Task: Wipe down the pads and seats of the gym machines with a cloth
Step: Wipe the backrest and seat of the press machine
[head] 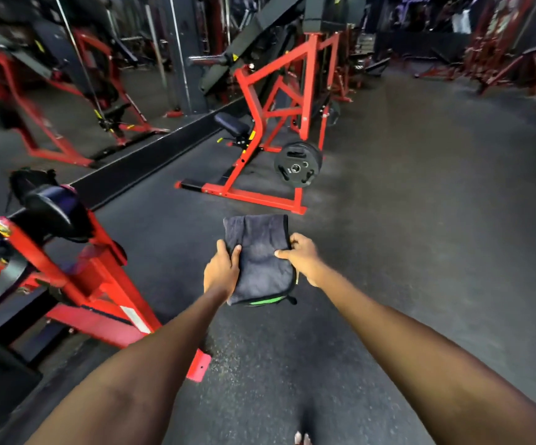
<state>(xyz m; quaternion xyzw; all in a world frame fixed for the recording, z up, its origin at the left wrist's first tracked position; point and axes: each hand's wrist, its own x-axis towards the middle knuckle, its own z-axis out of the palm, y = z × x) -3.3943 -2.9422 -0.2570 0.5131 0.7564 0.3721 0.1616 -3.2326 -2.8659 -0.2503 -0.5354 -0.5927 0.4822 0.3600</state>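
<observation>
My left hand (221,268) grips the left edge of the folded dark grey cloth (258,261), thumb curled over its top face and the other fingers hidden underneath. My right hand (302,256) pinches the cloth's right edge, thumb on top pointing inward, fingers curled round the side. Both arms reach forward, and the cloth is held out flat between the two hands, in the air above the floor (420,220). A green and black trim (266,300) shows along the cloth's near edge.

Near the left edge of the floor stands a red machine frame (99,284) with a round black pad (53,210) on its upper end, close to my left forearm but not touching it. Farther ahead, beyond the cloth, stands a second red machine (273,123) with a dark padded seat (231,121) on its left side and black weight plates (298,163) on a peg by its right side. A mirror wall (67,91) runs along the floor's left edge, and more red equipment (501,49), blurred, stands at the far right corner. My toes (302,439) show at the bottom edge.
</observation>
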